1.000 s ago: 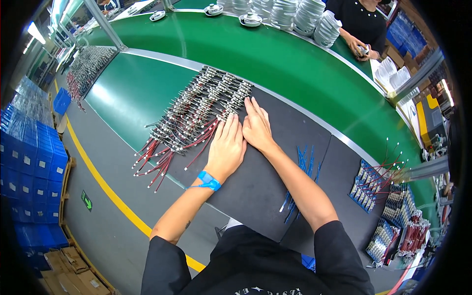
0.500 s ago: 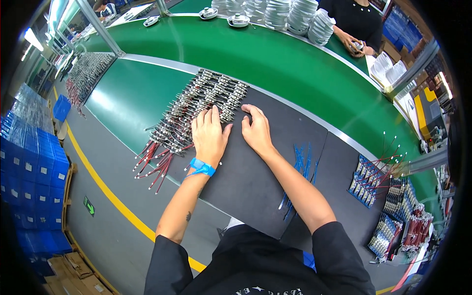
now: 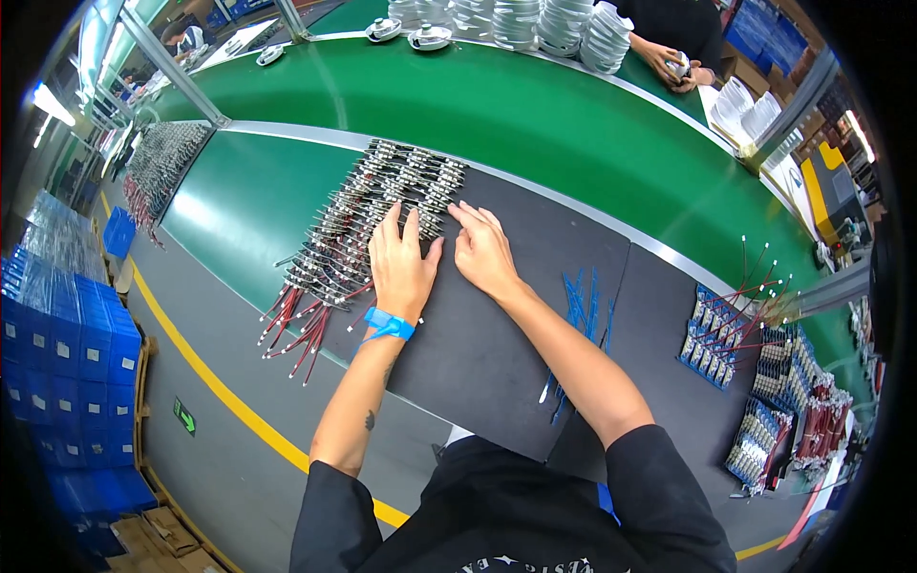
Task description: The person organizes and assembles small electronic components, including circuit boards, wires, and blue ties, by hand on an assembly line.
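A broad pile of small metal-ended parts with black and dark red leads (image 3: 355, 212) lies in rows on the worktop. My left hand (image 3: 399, 269), with a blue band (image 3: 388, 324) round the wrist, rests palm down on the pile's near right part, its fingers stretched and apart. At the pile's right edge is my right hand (image 3: 485, 253), fingers stretched toward the parts and thumb apart, fingertips at or touching them. Neither hand shows anything held. Red leads with white ends (image 3: 304, 339) hang from the pile beside my left forearm.
Blue cable ties (image 3: 581, 310) lie right of my right forearm. Blue-edged boards with red wires (image 3: 712, 334) and more bundles (image 3: 829, 420) sit farther right. Beyond a metal rail runs a green conveyor (image 3: 458, 105). Across it stand white stacked parts (image 3: 564, 33), near a co-worker's hands (image 3: 673, 67).
My right hand has moved left, up to the edge of the pile. My left hand stays on the parts. The whole view has shifted slightly.
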Demonstrator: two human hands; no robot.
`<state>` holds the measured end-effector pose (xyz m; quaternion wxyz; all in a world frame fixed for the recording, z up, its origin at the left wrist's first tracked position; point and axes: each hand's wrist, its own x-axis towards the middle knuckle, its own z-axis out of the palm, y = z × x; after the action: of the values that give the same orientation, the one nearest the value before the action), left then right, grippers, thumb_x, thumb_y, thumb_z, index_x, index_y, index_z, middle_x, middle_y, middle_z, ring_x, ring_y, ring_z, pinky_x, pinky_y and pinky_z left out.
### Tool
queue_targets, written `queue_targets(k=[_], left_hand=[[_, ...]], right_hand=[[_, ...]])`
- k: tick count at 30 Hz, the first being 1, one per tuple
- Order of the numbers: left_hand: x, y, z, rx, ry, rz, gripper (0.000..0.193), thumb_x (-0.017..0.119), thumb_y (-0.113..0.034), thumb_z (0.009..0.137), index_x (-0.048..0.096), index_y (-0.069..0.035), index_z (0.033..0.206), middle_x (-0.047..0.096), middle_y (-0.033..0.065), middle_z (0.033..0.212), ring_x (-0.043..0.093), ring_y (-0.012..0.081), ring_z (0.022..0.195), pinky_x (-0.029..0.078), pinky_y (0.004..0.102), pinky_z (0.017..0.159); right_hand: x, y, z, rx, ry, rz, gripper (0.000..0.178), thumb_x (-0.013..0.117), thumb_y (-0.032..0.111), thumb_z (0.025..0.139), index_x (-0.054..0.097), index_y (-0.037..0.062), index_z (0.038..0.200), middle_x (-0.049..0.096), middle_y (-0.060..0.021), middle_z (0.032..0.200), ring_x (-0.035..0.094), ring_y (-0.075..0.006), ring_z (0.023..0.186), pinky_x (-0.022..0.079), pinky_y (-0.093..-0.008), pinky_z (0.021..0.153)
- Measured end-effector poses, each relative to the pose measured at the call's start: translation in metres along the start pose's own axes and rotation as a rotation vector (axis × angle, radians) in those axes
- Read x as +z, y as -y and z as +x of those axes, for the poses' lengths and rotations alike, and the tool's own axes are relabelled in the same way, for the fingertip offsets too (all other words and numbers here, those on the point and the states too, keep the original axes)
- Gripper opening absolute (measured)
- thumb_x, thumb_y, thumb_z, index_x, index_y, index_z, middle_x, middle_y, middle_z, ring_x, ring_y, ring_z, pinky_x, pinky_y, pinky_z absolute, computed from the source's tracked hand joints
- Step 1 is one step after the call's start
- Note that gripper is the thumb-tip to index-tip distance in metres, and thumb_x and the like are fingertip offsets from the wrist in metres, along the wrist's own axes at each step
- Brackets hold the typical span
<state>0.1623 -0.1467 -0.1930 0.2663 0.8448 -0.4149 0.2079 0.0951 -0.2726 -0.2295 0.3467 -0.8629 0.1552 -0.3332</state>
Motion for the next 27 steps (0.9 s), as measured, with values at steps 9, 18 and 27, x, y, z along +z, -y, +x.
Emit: queue_targets(k=[9, 18, 27], left_hand=[[-0.002, -0.006, -0.001, 0.116, -0.083, 0.166, 0.052, 0.071, -0.029, 0.081, 0.056, -0.002, 0.123, 0.052, 0.0195, 0.129, 0.048, 0.0387, 0.119, 0.037, 0.0491, 0.101], [-0.089, -0.104, -0.093, 0.226, 0.415, -0.574, 0.042, 0.068, -0.007, 0.080, 0.059, 0.003, 0.119, 0.052, 0.0210, 0.131, 0.046, 0.0388, 0.126, 0.035, 0.0463, 0.106], [-0.050, -0.164, -0.093, 0.508, 0.593, -0.514, 0.055, 0.071, -0.033, 0.082, 0.055, -0.015, 0.132, 0.033, 0.0194, 0.149, 0.026, 0.0464, 0.137, 0.029, 0.0530, 0.110]], right_hand=[[-0.025, 0.022, -0.013, 0.072, -0.140, 0.287, 0.033, 0.054, 0.002, 0.076, 0.062, -0.0052, 0.107, 0.066, -0.0235, 0.101, 0.064, -0.0383, 0.092, 0.051, -0.0442, 0.083], [-0.245, 0.061, -0.158, 0.646, -0.638, 0.334, 0.027, 0.065, 0.008, 0.088, 0.061, 0.0003, 0.114, 0.067, -0.0022, 0.074, 0.059, -0.0064, 0.065, 0.048, -0.0214, 0.057], [-0.295, -0.022, -0.208, 0.748, -0.534, 0.109, 0.044, 0.068, 0.015, 0.089, 0.052, -0.0070, 0.124, 0.062, -0.0024, 0.065, 0.049, -0.0034, 0.051, 0.036, -0.0192, 0.045]])
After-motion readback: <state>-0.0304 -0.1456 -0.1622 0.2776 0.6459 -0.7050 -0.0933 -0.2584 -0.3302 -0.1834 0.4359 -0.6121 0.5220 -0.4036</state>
